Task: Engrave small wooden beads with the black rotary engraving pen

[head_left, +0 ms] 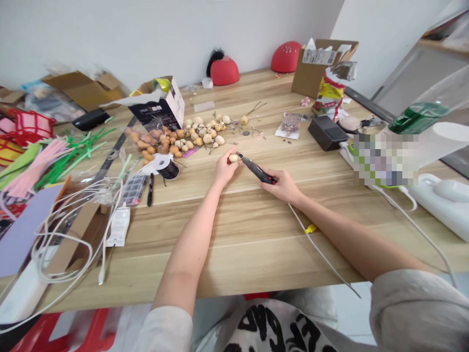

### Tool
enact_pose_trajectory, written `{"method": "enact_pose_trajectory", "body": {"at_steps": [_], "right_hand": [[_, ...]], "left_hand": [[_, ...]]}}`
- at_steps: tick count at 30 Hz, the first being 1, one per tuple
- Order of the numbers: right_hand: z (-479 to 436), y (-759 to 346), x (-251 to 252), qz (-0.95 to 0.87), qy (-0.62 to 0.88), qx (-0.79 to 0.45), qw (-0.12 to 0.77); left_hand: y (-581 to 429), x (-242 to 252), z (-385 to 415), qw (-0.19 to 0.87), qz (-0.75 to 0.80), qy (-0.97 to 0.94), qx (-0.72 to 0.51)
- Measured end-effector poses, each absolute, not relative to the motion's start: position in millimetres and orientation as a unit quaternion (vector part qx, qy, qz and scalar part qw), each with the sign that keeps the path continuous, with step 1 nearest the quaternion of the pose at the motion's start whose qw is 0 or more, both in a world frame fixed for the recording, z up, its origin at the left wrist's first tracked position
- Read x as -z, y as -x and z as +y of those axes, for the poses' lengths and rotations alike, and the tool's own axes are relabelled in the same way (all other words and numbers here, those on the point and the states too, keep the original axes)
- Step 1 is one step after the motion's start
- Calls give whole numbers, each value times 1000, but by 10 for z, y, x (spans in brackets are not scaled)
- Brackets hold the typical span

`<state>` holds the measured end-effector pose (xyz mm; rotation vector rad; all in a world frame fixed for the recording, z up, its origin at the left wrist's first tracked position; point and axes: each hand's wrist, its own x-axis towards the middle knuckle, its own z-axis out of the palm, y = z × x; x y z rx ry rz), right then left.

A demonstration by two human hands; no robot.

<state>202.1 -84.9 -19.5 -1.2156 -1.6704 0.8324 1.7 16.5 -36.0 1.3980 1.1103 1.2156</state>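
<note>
Left fingers point(229, 164) pinching a pale nut point(233, 158), right fingers point(266, 173) wrapped tight round a black mini drill point(256, 168), and the drill's tip is right at the nut! A white cord point(318, 249) runs from the drill over the counter point(249, 244), and a heap of nuts point(183, 139) sits just past the pinched nut.

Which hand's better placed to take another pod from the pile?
Left, probably: the left hand holds a small pale pod but sits nearest the pile of dried pods; the right hand grips a rotary tool, farther off.
</note>
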Motion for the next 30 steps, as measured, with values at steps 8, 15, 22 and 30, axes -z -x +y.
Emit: {"method": "enact_pose_trajectory", "body": {"at_steps": [8, 15, 22, 30], "right_hand": [[-851, -2023, 186, -679, 492, -331, 433], [-848, -2028, 198, -679, 495, -328, 433], [-842, -2032, 187, -674, 495, -339, 432], [-833, -2043, 201, -681, 479, -341, 436]], "left_hand": [[-20, 353, 172, 463, 454, -579, -494], [-30, 300, 133, 463, 457, -578, -493], [-23, 304, 132, 468, 453, -575, -495], [-26, 284, 113, 462, 455, -581, -491]]}}
